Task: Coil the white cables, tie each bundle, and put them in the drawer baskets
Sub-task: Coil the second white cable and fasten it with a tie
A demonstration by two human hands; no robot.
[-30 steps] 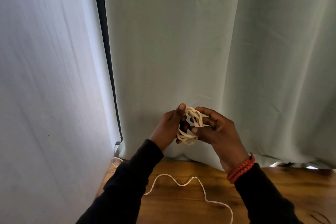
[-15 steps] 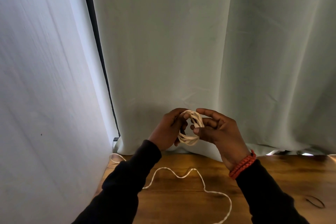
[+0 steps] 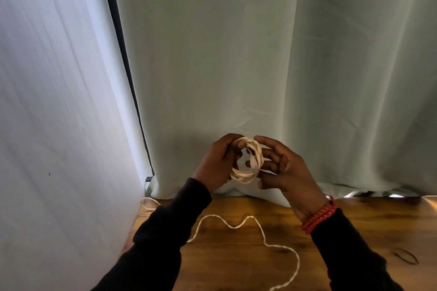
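Since the earlier frame both hands have stayed raised with little change, the left thumb now lying over the top of the coil. Nearest, a loose white cable snakes across the wooden table; a dark elastic band lies at right. Above the table, the left hand grips the coiled white cable, and the right hand pinches its opposite side. Beyond hangs a pale curtain.
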